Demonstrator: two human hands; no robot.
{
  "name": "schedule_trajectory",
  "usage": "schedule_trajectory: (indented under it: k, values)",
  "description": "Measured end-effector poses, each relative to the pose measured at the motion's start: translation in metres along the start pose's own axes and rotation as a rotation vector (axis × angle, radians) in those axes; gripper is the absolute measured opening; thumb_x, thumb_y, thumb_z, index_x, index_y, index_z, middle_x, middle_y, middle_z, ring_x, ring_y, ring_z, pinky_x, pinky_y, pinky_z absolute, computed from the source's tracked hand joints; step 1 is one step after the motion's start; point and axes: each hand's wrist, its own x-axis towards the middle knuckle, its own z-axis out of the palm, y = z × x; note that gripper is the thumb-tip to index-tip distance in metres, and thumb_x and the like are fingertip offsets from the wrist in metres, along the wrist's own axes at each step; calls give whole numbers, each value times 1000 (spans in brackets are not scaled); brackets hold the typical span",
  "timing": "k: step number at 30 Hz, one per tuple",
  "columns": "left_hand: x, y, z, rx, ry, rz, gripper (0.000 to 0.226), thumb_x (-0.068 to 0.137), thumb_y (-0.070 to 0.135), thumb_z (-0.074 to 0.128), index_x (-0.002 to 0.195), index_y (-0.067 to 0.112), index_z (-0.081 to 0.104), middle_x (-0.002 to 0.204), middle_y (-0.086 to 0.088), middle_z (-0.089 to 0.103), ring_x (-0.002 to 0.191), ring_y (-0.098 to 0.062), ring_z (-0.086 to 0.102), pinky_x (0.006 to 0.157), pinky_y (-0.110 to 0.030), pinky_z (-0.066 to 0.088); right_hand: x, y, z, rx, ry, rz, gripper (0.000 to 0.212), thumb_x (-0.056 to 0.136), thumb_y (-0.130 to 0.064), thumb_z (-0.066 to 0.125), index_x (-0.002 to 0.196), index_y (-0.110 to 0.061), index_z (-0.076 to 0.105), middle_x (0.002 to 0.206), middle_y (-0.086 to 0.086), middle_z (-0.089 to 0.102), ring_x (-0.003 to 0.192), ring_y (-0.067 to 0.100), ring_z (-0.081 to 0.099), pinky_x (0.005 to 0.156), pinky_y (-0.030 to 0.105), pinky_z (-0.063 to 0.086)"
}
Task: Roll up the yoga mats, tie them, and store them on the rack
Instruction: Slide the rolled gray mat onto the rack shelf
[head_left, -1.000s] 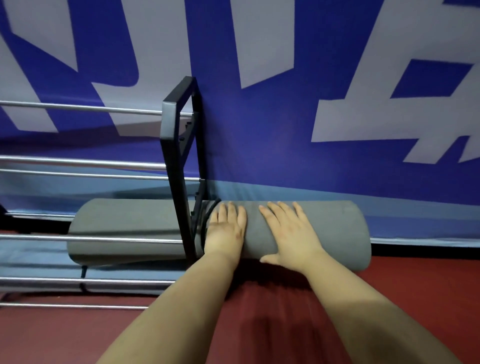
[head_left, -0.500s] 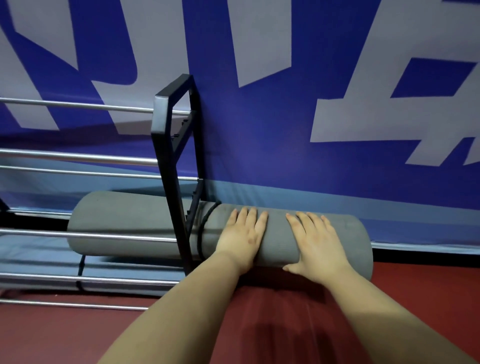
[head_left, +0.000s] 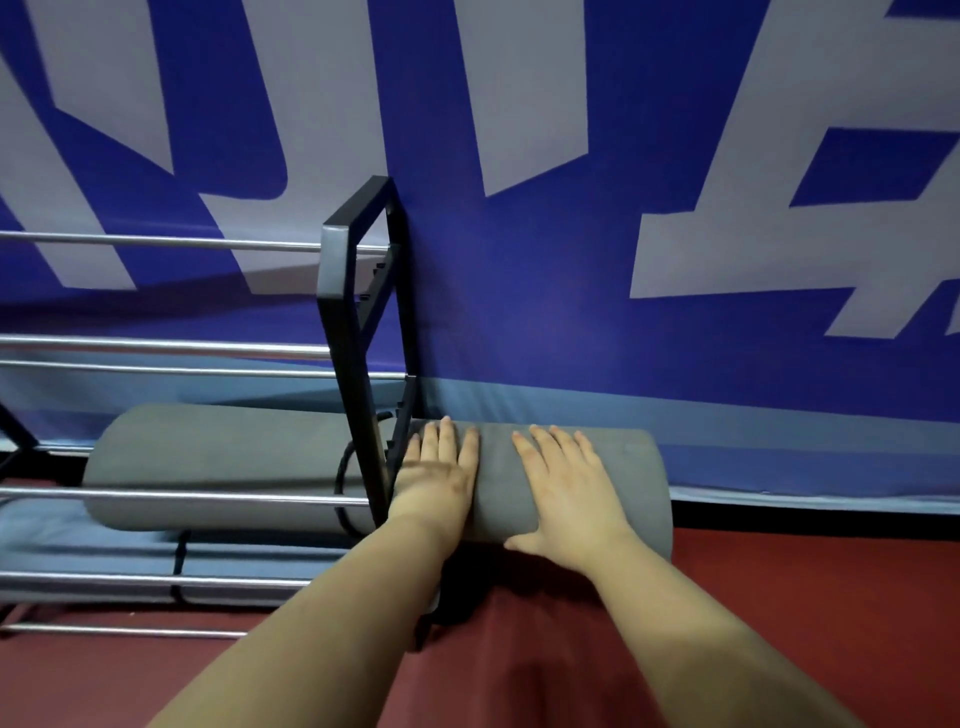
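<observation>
**Both hands flat on the rolled mat at the rack's end**

A grey rolled mat (head_left: 234, 457) lies lengthwise on a low tier of the rack (head_left: 358, 332), passing through the black end frame so that its right part sticks out past the frame, above the red floor (head_left: 805, 623). A black cord (head_left: 342, 467) loops round the roll just left of the frame.

The left hand (head_left: 436, 478) lies on the mat right beside the frame, fingers straight and together; its grip is wide and holds nothing. The right hand (head_left: 566, 488) lies flat on the protruding part, fingers spread, thumb at the roll's near lower edge, grip likewise wide. The 2 hands are near each other but apart. Behind stands a blue and white banner (head_left: 519, 286).
</observation>
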Motion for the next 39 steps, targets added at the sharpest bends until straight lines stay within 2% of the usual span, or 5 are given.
schedule_trajectory:
  k: [4, 11, 18, 32, 39]
  values:
    - [1, 2, 0, -78, -32, -4, 88, 92, 20, 50, 148, 10, -17, 154, -24, -14, 144, -37, -7, 117, -45, 6, -13, 39, 0, -43, -31, -7, 125, 37, -91, 50, 132, -9, 52, 127, 14, 59, 119, 33, 56, 100, 57, 34]
    - [6, 29, 0, -155, 54, 196, 134, 64, 52, 79, 147, 16, -19, 156, -15, -15, 144, -33, -11, 117, -51, -1, -24, 61, -5, -70, -138, 66, 139, 54, -83, 61, 149, -18, -17, 158, 10, -2, 146, 27, -1, 117, 48, -2]
    - [2, 34, 0, -86, 64, 141, 107, 79, 34, 68, 148, 10, -10, 154, -21, -1, 142, -38, 0, 113, -56, 1, -25, 51, 14, -65, -52, 116, 131, 20, -78, 74, 129, -8, 54, 121, 16, 60, 112, 36, 58, 92, 57, 45]
    - [6, -1, 8, 60, -4, -103, 76, 98, 30, 37, 146, 0, -14, 153, -30, -7, 143, -40, -2, 115, -46, -6, 18, -26, 9, 25, 4, 115, 120, 61, -64, 73, 151, -14, 11, 156, 14, 16, 144, 30, 13, 114, 54, 4]
    - [5, 4, 4, -65, -31, -15, 106, 86, 48, 58, 146, 2, -17, 154, -26, -12, 143, -39, -8, 117, -44, -1, 12, -15, 20, 74, 50, 53, 127, 16, -76, 75, 122, -8, 61, 119, 15, 64, 112, 33, 60, 96, 55, 41]
